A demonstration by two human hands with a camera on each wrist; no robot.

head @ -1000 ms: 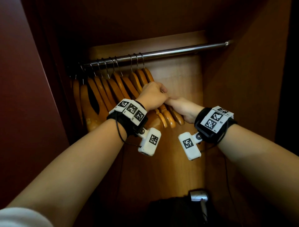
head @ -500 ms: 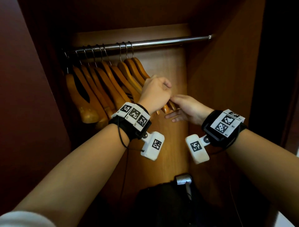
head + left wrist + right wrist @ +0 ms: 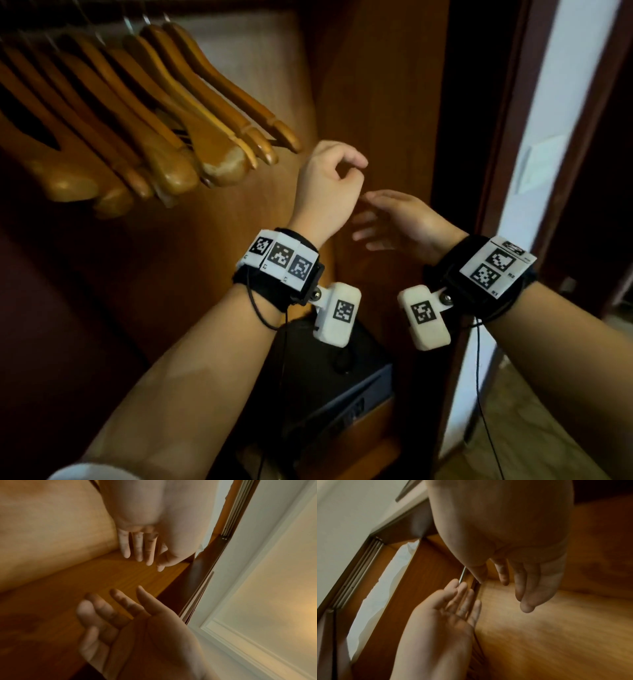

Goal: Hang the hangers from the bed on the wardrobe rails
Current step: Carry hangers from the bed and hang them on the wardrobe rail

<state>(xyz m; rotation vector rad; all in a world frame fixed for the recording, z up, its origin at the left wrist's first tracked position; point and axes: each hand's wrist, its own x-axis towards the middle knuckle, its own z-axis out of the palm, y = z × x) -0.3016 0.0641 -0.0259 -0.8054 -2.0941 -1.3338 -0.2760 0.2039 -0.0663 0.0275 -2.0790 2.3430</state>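
Hovering beside hangers (image 3: 212, 113), left hand (image 3: 325, 192) loosely curled, right hand (image 3: 404, 222) outstretched

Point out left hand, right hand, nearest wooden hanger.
left hand (image 3: 325, 192): head view, back of the hand.
right hand (image 3: 407, 222): head view, back of the hand.
wooden hanger (image 3: 239, 92): head view, its sloping arm.

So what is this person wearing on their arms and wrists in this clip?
Both forearms are bare. Each wrist carries a black strap topped with white plates printed with black square markers, on the left wrist band and the right wrist band. A rounded white camera pod with its own marker hangs below each band, and thin black cables trail down. A white sleeve edge shows bottom left.
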